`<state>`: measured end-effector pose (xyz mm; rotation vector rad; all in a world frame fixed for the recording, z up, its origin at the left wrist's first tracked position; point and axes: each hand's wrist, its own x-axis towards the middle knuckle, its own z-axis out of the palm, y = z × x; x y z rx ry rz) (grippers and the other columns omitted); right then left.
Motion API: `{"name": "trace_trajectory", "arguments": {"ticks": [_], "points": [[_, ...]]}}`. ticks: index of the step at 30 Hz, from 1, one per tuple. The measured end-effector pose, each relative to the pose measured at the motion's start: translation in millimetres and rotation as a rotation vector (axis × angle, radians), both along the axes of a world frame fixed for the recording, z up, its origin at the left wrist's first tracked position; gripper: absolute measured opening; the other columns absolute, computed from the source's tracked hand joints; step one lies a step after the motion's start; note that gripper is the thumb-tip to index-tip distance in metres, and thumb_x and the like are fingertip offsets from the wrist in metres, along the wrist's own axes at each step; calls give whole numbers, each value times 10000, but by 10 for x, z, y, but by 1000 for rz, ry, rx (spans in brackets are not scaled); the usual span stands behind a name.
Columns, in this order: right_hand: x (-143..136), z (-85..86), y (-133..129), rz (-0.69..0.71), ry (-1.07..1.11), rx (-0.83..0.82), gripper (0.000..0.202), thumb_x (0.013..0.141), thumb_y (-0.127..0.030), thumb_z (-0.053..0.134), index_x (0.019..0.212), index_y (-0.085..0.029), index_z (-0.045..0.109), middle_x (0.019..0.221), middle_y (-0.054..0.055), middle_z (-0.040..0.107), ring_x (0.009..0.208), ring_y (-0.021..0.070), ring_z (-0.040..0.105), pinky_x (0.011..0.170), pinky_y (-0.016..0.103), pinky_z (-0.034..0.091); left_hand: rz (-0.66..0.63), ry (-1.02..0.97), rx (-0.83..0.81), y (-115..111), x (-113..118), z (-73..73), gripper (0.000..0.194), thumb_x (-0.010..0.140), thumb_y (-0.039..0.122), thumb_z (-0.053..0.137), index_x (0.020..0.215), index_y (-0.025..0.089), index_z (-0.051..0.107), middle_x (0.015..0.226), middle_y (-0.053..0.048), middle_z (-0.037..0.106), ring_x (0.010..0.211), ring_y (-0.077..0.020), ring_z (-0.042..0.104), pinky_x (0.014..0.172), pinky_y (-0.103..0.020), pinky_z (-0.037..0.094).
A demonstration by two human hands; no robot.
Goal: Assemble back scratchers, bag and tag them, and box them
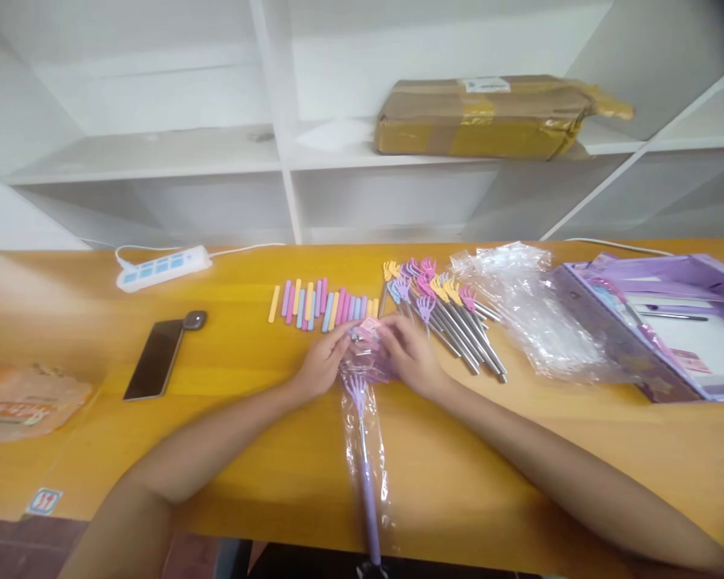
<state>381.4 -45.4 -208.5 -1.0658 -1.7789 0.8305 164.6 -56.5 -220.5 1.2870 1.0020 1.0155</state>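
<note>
Hands pinch clear bag; pastel tubes beyond; scratchers, crumpled plastic right; phone left.

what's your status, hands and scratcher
Left hand, right hand gripping far end of clear bag. Purple scratcher inside, claw toward hands. Claw-topped rods beside right hand, off bag.

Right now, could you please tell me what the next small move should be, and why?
I would probably press the far end of the clear sleeve flat: the left hand and right hand both grip it there, and the purple back scratcher appears to lie inside. Whether that end is sealed is too blurred to tell.
</note>
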Motion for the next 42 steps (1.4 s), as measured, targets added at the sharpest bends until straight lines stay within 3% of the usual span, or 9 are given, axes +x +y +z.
{"name": "trace_trajectory", "arguments": {"ticks": [4, 7, 10, 15, 20, 24, 34, 38, 42], "points": [[-175, -129, 9, -3, 18, 171, 242, 1126, -373, 527, 1130, -181, 675, 1038, 80, 658, 951, 172, 644, 842, 308, 523, -38, 36, 16, -7, -20, -51, 521, 1059, 620, 575, 1384, 214, 614, 867, -47, 731, 674, -195, 696, 629, -300, 547], [-137, -195, -41, 15, 20, 245, 161, 1115, -318, 557, 1133, -204, 668, 1008, 65, 658, 900, 153, 645, 797, 290, 531, -82, 23, 7, -16, -37, -91, 519, 1075, 622, 547, 1408, 224, 558, 821, -15, 701, 652, -187, 707, 609, -282, 554], [-85, -211, -52, -17, 77, 220, 128, 1105, -338, 590, 1108, -217, 633, 972, 52, 666, 836, 143, 648, 741, 279, 539, -111, 25, 21, -21, -46, -115, 514, 1093, 613, 515, 1409, 210, 552, 820, -26, 721, 686, -195, 742, 622, -276, 577], [-74, -211, -30, -38, 143, 133, 151, 1099, -374, 608, 1115, -225, 600, 993, 48, 688, 825, 140, 681, 727, 277, 566, -158, -57, -6, -33, -47, -109, 433, 1100, 578, 533, 1339, 217, 546, 1035, -81, 773, 789, -220, 814, 686, -305, 628], [-69, -191, -40, 21, 213, 43, 137, 1109, -362, 583, 1138, -230, 565, 912, 15, 686, 712, 117, 678, 647, 246, 559, -176, -153, -75, -40, -47, -97, 348, 1087, 548, 589, 1190, 227, 502, 1014, -63, 777, 803, -236, 830, 730, -352, 660], [-54, -145, -33, 25, 188, 39, 155, 1101, -373, 595, 1105, -220, 571, 922, 22, 692, 741, 121, 692, 670, 247, 562, -194, -151, -81, -32, -61, -76, 362, 1080, 558, 593, 1143, 210, 514, 1053, -87, 777, 846, -242, 827, 778, -375, 663], [-11, -130, 67, 10, 76, 152, 152, 1091, -358, 612, 1080, -208, 638, 948, 42, 716, 800, 141, 690, 714, 274, 561, -330, -318, -95, 15, -100, -165, 479, 1033, 532, 637, 1355, 215, 477, 1244, -159, 787, 979, -297, 829, 913, -453, 621], [5, -91, 107, 41, 15, 233, 83, 1079, -283, 629, 1092, -213, 671, 926, 33, 693, 799, 139, 662, 718, 279, 537, -382, -394, -163, 53, -80, -200, 521, 979, 473, 704, 1363, 223, 457, 1210, -151, 798, 1002, -314, 825, 945, -498, 617], [48, -20, 165, 71, -51, 315, 55, 1070, -238, 640, 1103, -215, 678, 947, 34, 689, 845, 146, 657, 766, 293, 533, -433, -429, -181, 82, -58, -196, 528, 933, 426, 734, 1329, 249, 434, 1311, -142, 753, 1014, -322, 821, 967, -555, 615]]}}
